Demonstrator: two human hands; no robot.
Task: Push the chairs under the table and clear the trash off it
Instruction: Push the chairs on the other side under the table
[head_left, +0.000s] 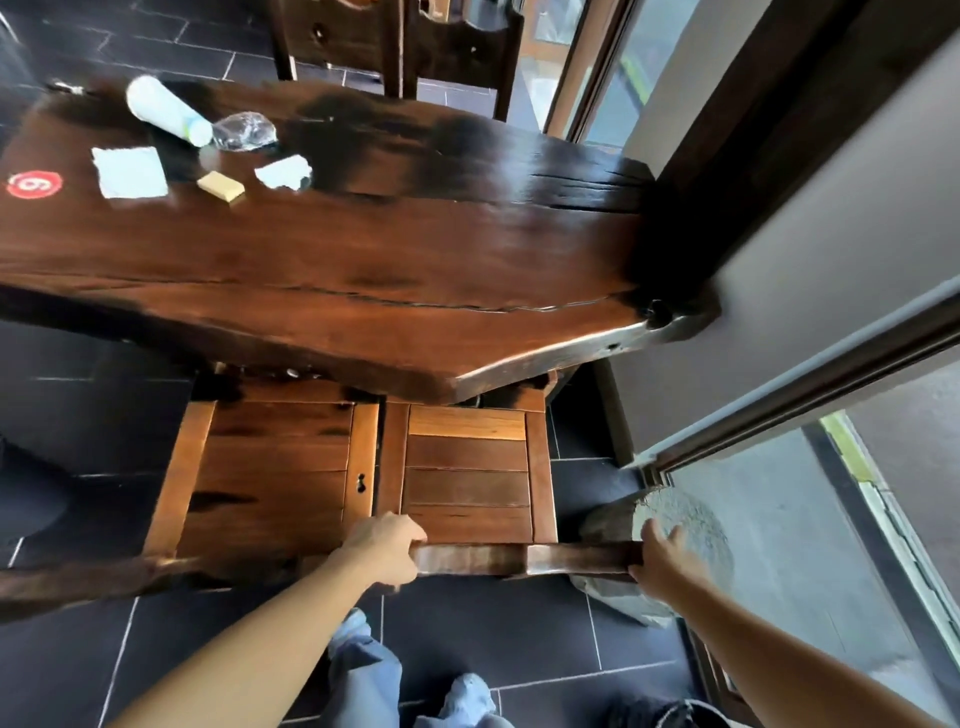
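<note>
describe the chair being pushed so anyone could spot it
Start at the long wooden table. Two chairs sit side by side at its near edge. It's the right chair, lighter slatted seat, with both hands on its backrest.

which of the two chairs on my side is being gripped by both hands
The right-hand brown slatted wooden chair: left hand and right hand grip its backrest; the darker chair beside it is untouched.
</note>
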